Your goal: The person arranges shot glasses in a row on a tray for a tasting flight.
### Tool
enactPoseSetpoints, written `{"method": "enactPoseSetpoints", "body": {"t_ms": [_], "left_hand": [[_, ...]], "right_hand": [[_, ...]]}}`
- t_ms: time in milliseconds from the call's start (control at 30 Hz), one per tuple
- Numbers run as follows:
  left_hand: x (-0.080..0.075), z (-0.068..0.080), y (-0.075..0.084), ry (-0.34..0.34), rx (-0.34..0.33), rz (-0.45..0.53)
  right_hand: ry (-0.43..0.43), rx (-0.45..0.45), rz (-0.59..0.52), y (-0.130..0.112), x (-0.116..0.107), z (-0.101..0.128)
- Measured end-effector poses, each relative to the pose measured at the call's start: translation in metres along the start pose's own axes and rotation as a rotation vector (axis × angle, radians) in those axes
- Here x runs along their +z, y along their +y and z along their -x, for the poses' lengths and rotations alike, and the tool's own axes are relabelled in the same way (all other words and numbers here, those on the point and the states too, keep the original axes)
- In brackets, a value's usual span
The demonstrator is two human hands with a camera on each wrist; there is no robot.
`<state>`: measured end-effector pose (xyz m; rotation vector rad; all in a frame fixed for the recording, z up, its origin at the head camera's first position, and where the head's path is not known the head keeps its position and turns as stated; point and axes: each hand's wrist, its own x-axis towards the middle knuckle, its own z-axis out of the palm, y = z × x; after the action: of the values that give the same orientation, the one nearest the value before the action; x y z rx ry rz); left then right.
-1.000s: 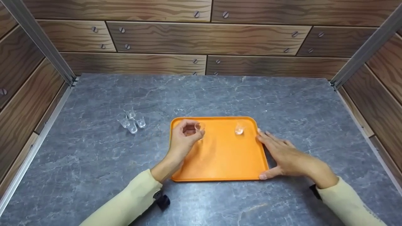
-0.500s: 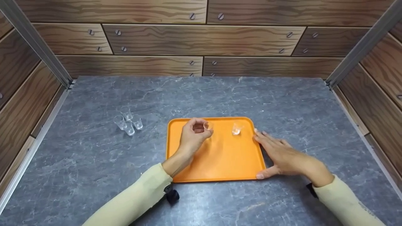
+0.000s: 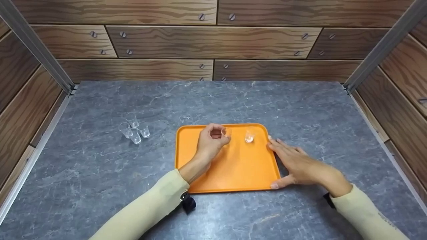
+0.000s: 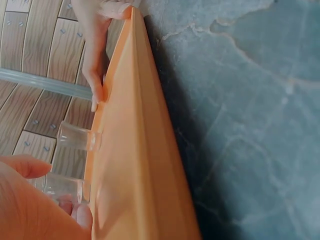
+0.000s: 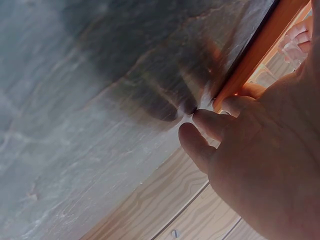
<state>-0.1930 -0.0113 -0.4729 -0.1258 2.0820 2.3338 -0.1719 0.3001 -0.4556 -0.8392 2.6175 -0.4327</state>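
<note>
My left hand (image 3: 209, 143) pinches a small clear shot glass (image 3: 226, 132) by its rim just over the far part of the orange tray (image 3: 233, 170). It looks light, slick and breakable, so I'd grip its sides gently. My right hand (image 3: 297, 163) lies flat and relaxed against the tray's right edge.

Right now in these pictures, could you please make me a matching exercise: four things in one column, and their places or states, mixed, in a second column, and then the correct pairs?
Things:
1. left hand
2. right hand
3. lone glass
4. cluster of four glasses

Places or states:
A. stands on the grey table, left of the orange tray
B. lies flat against the tray's right edge
C. pinches a small clear glass over the tray
D. stands on the tray near its far right corner

Pairs: 1-C, 2-B, 3-D, 4-A
</note>
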Motion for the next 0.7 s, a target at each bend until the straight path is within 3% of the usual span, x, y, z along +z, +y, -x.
{"method": "enactPoseSetpoints", "body": {"t_ms": [267,700], "left_hand": [[0.0016,-0.003,-0.0035,0.006,0.031,-0.009],[0.0035,-0.0032,-0.0056,-0.016,0.011,0.013]], "right_hand": [[0.002,0.003,-0.014,-0.0024,-0.0017,0.0002],[-0.007,0.013,-0.02,-0.0003,0.0003,0.0007]]}}
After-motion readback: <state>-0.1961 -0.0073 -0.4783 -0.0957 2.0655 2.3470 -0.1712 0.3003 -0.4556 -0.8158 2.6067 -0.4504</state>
